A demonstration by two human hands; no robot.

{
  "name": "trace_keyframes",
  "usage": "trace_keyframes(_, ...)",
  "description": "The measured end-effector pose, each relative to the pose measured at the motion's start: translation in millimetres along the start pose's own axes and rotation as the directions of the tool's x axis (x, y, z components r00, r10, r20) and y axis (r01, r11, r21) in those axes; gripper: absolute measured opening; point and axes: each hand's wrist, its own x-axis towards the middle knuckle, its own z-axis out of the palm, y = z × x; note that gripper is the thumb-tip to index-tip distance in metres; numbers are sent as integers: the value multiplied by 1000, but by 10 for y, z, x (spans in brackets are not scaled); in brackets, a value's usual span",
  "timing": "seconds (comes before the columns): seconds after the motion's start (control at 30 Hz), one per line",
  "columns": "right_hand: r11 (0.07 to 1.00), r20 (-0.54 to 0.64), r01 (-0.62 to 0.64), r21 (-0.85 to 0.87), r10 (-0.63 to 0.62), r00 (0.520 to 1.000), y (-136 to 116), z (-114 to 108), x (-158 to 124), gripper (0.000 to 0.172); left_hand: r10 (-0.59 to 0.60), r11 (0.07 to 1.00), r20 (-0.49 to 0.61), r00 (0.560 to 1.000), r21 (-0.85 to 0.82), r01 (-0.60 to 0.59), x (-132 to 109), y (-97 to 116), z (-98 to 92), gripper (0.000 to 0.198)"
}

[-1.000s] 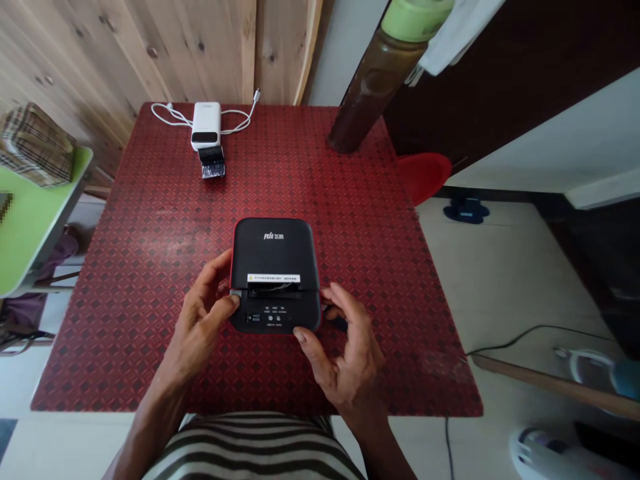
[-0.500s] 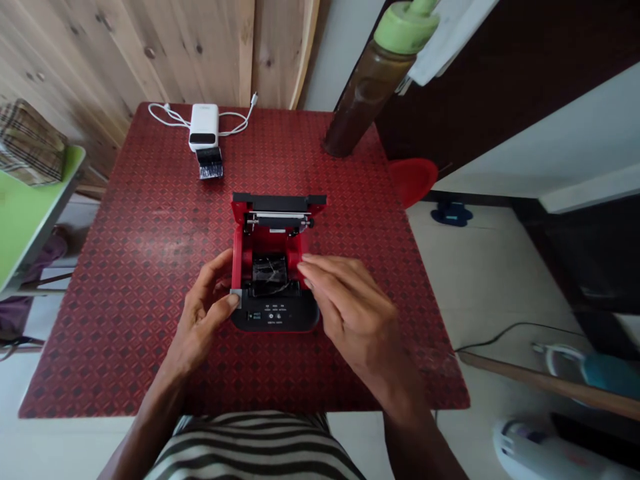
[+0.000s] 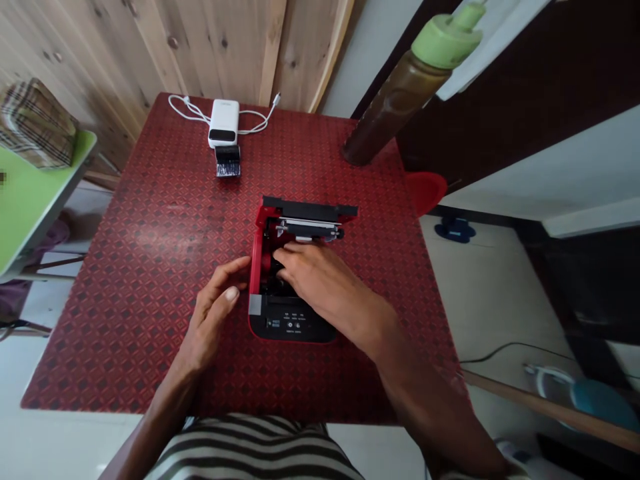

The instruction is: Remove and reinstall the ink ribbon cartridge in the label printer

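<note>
A small red and black printer [image 3: 295, 327] stands on the table with its lid [image 3: 313, 210] raised at the back. A roller shows under the lid, and buttons sit on the black front panel. My right hand [image 3: 325, 277] reaches into the compartment from the right, fingers bent together over the dark roll area; the fingertips and what they grip are mostly hidden. Beside the printer's left wall is my left hand [image 3: 213, 307], its thumb apart from the curved fingers. Its fingertips are at or very near that red wall, with nothing in the hand.
A white power bank [image 3: 224, 120] with a looped white cable lies at the back of the red table [image 3: 150, 280], a shiny black piece [image 3: 228, 162] before it. A tall brown bottle [image 3: 390, 100] with a green cap stands back right. The green table [image 3: 30, 200] is left.
My right hand has moved left and deeper into the printer's compartment, covering the black wrapped piece seen there. My left thumb has come off the front left corner. The camera view has shifted.
</note>
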Motion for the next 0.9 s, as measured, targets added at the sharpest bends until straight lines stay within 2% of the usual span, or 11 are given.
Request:
trace_keyframes(0.23, 997, -21, 6, -71, -7, 1000, -82, -109, -45, 22, -12, 1000, 4, 1000, 12, 12, -5, 47, 10, 54)
trace_keyframes(0.33, 995, -136, 5, -96, -18, 991, -106, -131, -111, 16, 2, 999, -5, 1000, 34, -2, 6, 63, 16, 52)
trace_keyframes(0.47, 992, -309, 33, -122, -69, 948, -116, -74, -241, 14, -1, 999, -19, 1000, 50, 2, 4, 88, 24, 50)
trace_keyframes(0.57, 994, -487, 77, -83, -108, 867, -109, -78, -417, 17, -25, 998, -23, 999, 57, 26, -7, 94, 21, 51)
trace_keyframes(0.67, 990, -655, 114, 84, -31, 755, -23, -110, -665, 21, -44, 998, -27, 999, 54, 45, -7, 70, 9, 51)
trace_keyframes(0.77, 938, -725, 40, 345, 239, 646, 204, -36, -870, 29, -39, 999, -35, 999, 34, 40, 5, 30, -5, 48)
trace_keyframes(0.83, 826, -694, -3, 563, 475, 541, 410, 98, -908, 32, -36, 999, -40, 999, 30, 38, 13, 12, -10, 46)
trace_keyframes(0.87, 759, -654, 23, 651, 545, 524, 515, 178, -891, 31, -39, 999, -42, 998, 29, 40, 16, 9, -10, 46)
trace_keyframes(0.9, 701, -605, 28, 712, 593, 531, 614, 259, -851, 29, -43, 999, -43, 998, 28, 44, 18, 9, -9, 47)
